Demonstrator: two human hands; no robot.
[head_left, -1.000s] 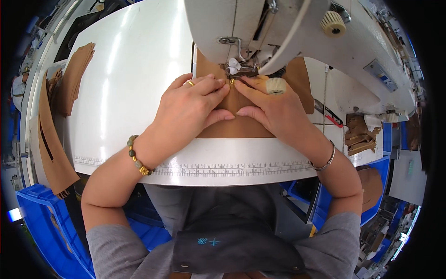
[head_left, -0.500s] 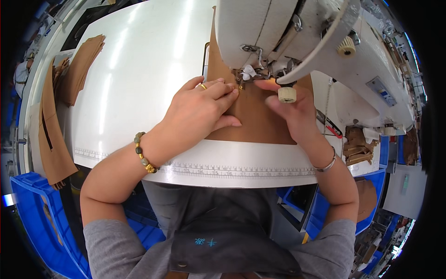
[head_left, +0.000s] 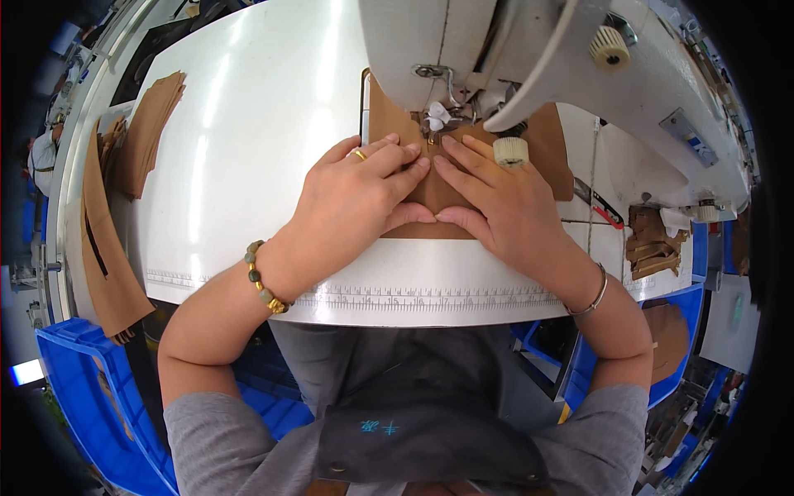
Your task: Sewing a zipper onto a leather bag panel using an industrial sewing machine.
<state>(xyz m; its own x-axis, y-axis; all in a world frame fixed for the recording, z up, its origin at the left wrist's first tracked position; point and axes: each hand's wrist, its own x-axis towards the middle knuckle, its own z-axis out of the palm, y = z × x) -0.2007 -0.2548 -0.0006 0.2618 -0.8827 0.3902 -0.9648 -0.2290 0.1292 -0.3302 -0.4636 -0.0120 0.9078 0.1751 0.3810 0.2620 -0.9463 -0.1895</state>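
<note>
A flat brown leather-like piece [head_left: 542, 153] lies on the white table under the needle area of a white sewing machine [head_left: 413, 50]. My left hand [head_left: 356, 186] rests palm down on its left part, fingers stretched out toward the presser foot [head_left: 432, 136]. On the other side my right hand [head_left: 504, 194] also lies flat on the piece, fingers spread. The two thumb tips meet near the piece's front edge, and the fingertips sit just in front of the foot on either side. Neither hand grips anything.
Stacked brown pieces [head_left: 149, 136] and long brown strips [head_left: 107, 240] lie at the left. A printed ruler scale [head_left: 397, 296] runs along the table's front edge. At the right are a red and black cutter [head_left: 608, 211] and brown scraps [head_left: 653, 244]. Blue bins [head_left: 99, 397] stand below.
My right hand has come down from beside the needle and now lies flat on the brown piece, its thumb against the left one. The piece has shifted slightly and turned.
</note>
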